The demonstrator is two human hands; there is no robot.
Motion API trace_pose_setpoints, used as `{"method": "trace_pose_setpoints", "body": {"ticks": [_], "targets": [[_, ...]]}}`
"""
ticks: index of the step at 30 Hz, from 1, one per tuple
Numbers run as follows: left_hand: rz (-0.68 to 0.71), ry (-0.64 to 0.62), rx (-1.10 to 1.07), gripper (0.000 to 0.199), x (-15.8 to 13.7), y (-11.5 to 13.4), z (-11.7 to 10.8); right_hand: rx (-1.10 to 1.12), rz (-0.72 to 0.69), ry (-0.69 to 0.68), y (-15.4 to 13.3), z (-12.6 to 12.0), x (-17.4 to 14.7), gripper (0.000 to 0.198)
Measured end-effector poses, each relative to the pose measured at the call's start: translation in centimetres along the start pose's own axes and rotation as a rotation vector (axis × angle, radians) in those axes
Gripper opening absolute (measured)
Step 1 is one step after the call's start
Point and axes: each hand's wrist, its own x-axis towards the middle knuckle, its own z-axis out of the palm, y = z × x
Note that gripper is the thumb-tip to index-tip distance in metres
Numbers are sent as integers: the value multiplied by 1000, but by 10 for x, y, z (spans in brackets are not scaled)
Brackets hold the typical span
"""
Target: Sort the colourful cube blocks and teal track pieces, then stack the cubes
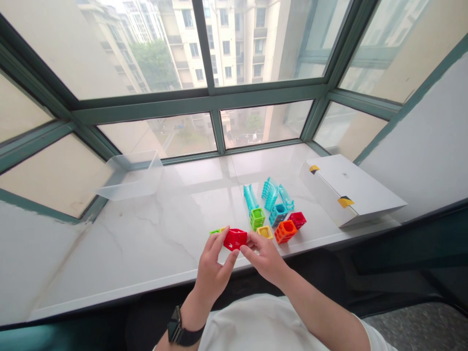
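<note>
Holds a red block (236,239) between left hand (212,268) and right hand (268,258), in front of the body and at the near side of a white marbled ledge (164,243) in view. Has left hand partly closed, with fingers along the left side of the block and thumb at its lower edge. Has right hand partly closed, with curled fingers at the right side and thumb at the lower right corner; cannot tell the exact contact of the hidden fingertips. Wears a black watch (177,326) on the left wrist. Just beyond the left fingers, mostly covered: a green piece (214,232) and a yellow piece (222,229). Beyond and to the right of the right hand, on the ledge: a yellow block (264,232), a green block (257,219), a blue block (278,215), an orange block (285,232) and a second red block (297,220). Behind these: a straight teal trough (250,197), a curved teal piece (270,193) and another teal trough (286,197). Farther right: a white box (361,185) with yellow-and-black tabs (345,202). At left, near the window frame (263,90): a transparent container (133,191).
</note>
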Motion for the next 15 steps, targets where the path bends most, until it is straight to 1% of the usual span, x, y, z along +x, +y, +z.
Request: {"method": "trace_pose_setpoints", "body": {"ticks": [5,8,10,13,15], "targets": [[91,4,45,57,-2,4,1,-97,63,47,-1,0,2,25],[147,44,52,62,-6,7,4,-124,90,64,2,-1,2,28],[175,82,51,63,-8,9,6,-104,92,56,4,-1,2,29],[155,112,41,53,-10,10,7,-65,66,47,5,0,1,30],[126,109,16,46,-10,11,7,-64,47,49,5,0,1,32]]}}
